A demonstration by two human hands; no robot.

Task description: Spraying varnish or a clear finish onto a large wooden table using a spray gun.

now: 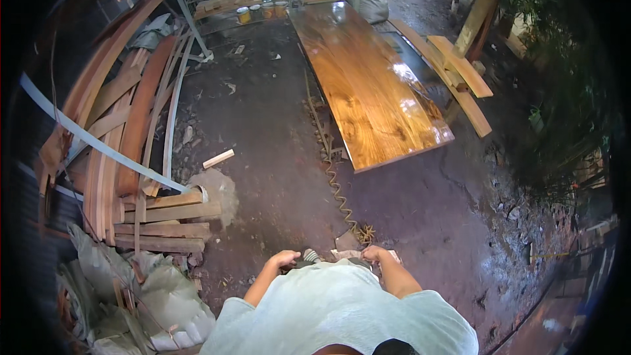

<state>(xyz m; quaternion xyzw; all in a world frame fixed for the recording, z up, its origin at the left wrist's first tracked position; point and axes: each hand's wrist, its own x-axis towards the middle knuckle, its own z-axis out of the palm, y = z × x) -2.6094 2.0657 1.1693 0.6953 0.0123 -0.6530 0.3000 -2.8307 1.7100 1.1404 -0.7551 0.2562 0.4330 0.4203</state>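
Note:
My left hand [285, 259] is low in front of me, its fingers curled beside a striped grey-and-white piece [311, 256] that may be a foot covering. Whether it grips anything is hidden. Level with it on the other side, my right hand [374, 254] is closed, close to some pale flat pieces [348, 254] on the ground. What it holds, if anything, cannot be made out. Just beyond the right hand lies the bunched end [365, 233] of a coiled hose [336, 190]. Farther ahead stands a long, glossy brown wooden tabletop [368, 92], apart from both hands.
Stacked boards [125, 118] lean along the left, with a pale curved strip [98, 141] crossing them. Crumpled sheeting [144, 296] lies at the near left. Planks [447, 69] rest right of the tabletop. Cans [244, 15] stand at the back. A wood offcut [218, 158] lies on the dirt floor.

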